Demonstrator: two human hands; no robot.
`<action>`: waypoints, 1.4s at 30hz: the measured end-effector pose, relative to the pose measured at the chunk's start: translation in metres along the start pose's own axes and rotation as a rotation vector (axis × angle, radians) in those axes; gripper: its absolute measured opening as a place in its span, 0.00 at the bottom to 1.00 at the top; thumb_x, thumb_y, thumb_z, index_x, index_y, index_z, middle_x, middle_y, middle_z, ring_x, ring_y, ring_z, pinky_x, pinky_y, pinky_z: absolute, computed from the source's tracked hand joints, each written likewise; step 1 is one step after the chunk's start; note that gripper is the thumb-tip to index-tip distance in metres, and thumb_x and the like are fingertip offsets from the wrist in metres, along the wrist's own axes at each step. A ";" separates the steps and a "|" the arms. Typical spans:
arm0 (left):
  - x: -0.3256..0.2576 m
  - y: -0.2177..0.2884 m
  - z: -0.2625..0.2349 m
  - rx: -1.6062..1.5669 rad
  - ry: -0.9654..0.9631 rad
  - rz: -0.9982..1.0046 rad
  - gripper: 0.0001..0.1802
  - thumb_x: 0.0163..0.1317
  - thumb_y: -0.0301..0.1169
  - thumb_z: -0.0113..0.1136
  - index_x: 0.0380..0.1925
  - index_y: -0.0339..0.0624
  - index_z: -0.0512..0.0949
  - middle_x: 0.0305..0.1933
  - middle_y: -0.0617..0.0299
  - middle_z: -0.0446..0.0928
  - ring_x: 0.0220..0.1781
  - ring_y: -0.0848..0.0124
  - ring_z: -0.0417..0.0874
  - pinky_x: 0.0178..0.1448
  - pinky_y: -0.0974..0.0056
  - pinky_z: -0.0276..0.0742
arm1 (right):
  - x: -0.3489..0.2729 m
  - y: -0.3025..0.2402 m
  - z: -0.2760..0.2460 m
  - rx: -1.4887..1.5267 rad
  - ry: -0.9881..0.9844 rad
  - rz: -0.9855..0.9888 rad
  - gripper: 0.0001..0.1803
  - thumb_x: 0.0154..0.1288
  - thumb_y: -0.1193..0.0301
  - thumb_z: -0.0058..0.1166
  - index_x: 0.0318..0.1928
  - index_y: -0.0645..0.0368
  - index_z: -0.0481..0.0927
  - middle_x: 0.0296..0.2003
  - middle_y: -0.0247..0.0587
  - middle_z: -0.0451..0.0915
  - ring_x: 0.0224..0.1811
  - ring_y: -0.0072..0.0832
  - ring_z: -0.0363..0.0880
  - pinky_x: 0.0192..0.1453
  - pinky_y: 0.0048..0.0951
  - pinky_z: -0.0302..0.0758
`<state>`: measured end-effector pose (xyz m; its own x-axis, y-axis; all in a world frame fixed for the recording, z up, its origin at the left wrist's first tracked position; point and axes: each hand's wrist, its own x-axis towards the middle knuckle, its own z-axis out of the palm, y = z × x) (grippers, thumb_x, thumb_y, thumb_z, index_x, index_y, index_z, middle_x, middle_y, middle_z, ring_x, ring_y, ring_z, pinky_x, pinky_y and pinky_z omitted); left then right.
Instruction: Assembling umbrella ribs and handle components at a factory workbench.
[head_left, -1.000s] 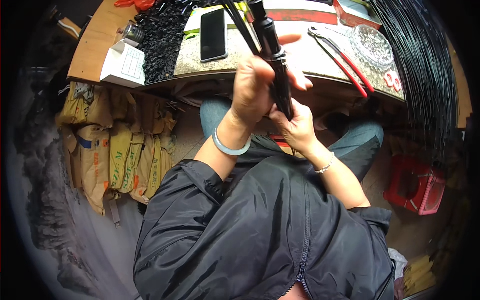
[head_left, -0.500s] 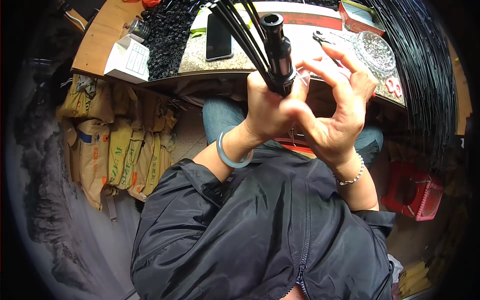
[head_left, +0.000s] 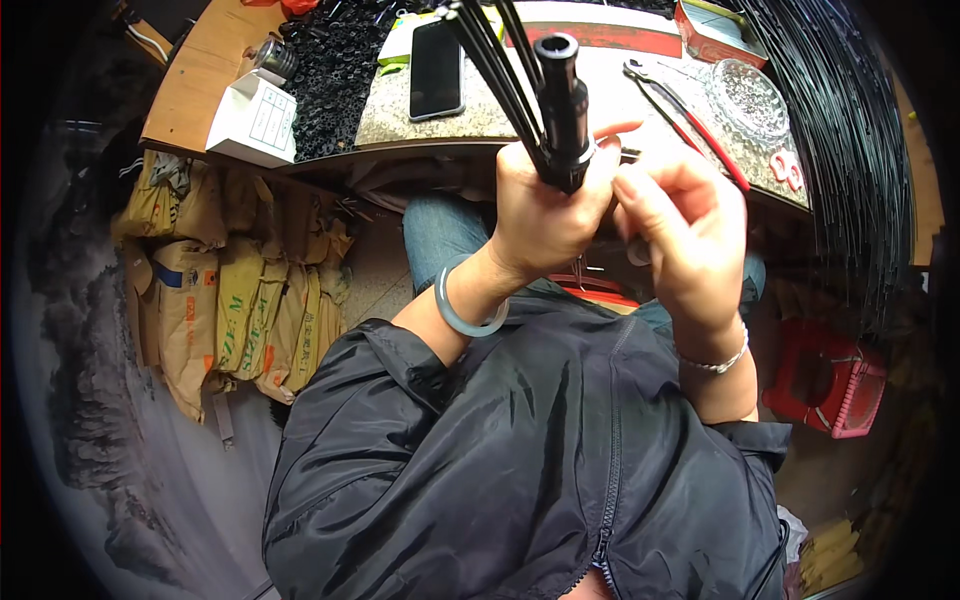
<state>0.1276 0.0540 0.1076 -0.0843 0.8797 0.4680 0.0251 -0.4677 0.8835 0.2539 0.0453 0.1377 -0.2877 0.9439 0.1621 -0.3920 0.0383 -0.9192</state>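
My left hand (head_left: 548, 215) is closed around a black umbrella frame (head_left: 564, 110), a thick ringed tube standing upright with several thin black rods (head_left: 497, 75) fanning up beside it. To the right, my right hand (head_left: 690, 225) has its thumb and forefinger pinched together close to the left fingertips. A short dark thin piece shows near that pinch; what the right fingers hold is too small to make out. Past the right hand, red-handled pliers (head_left: 690, 120) lie on the worktop, beside a clear glass dish (head_left: 750, 100) of small bits.
On the bench (head_left: 385, 125) lie a dark phone (head_left: 437, 70), a white box (head_left: 253, 118) and a heap of small black parts (head_left: 335, 70). Long black rods (head_left: 840, 130) hang over its right edge. Sacks (head_left: 240, 310) stand below left, a red basket (head_left: 830, 385) below right.
My right hand has drawn its spread fingers in to a pinch and shifted slightly, uncovering the pliers. The left hand keeps hold of the frame, which has moved slightly right.
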 end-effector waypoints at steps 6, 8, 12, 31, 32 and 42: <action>-0.002 -0.008 -0.017 -0.056 -0.029 -0.102 0.13 0.60 0.21 0.50 0.44 0.28 0.75 0.12 0.72 0.66 0.09 0.86 0.60 0.14 0.77 0.55 | 0.019 0.028 -0.040 -0.364 0.062 0.014 0.08 0.62 0.69 0.54 0.31 0.61 0.74 0.16 0.29 0.70 0.17 0.15 0.68 0.19 0.18 0.65; 0.005 0.001 -0.018 -0.128 0.042 -0.170 0.10 0.60 0.20 0.49 0.39 0.28 0.77 0.11 0.74 0.65 0.09 0.87 0.60 0.14 0.77 0.54 | 0.039 0.049 -0.088 -1.468 0.273 -0.545 0.10 0.58 0.67 0.58 0.33 0.60 0.75 0.24 0.37 0.76 0.27 0.34 0.74 0.32 0.32 0.71; 0.010 -0.005 -0.021 -0.183 0.071 -0.138 0.09 0.60 0.19 0.50 0.36 0.29 0.78 0.11 0.74 0.65 0.11 0.88 0.62 0.16 0.78 0.57 | 0.050 0.066 -0.132 -1.935 0.224 -0.554 0.15 0.57 0.57 0.55 0.32 0.56 0.75 0.28 0.40 0.73 0.34 0.35 0.71 0.37 0.36 0.67; 0.015 -0.018 -0.021 -0.093 0.136 -0.282 0.10 0.60 0.24 0.53 0.39 0.33 0.79 0.12 0.75 0.65 0.13 0.87 0.64 0.17 0.76 0.56 | -0.013 -0.043 -0.049 -1.692 -0.109 -0.749 0.18 0.39 0.65 0.67 0.35 0.53 0.82 0.31 0.37 0.71 0.27 0.29 0.73 0.29 0.27 0.71; 0.015 -0.017 -0.022 -0.082 0.120 -0.255 0.10 0.60 0.24 0.53 0.39 0.33 0.80 0.11 0.75 0.65 0.13 0.87 0.64 0.16 0.77 0.56 | -0.013 -0.042 -0.049 -1.691 -0.108 -0.747 0.18 0.39 0.65 0.67 0.35 0.53 0.82 0.31 0.37 0.71 0.27 0.29 0.73 0.29 0.27 0.71; 0.005 -0.011 -0.028 -0.199 -0.053 0.036 0.08 0.58 0.20 0.53 0.35 0.29 0.80 0.14 0.70 0.70 0.15 0.88 0.65 0.17 0.78 0.59 | -0.026 -0.045 -0.067 -0.139 -0.471 0.820 0.10 0.53 0.77 0.58 0.32 0.64 0.69 0.14 0.37 0.70 0.13 0.24 0.74 0.15 0.24 0.70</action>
<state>0.0988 0.0606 0.0997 -0.0347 0.8629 0.5042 -0.1702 -0.5022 0.8478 0.3378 0.0411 0.1508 -0.7608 0.4661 -0.4516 0.1869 -0.5089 -0.8403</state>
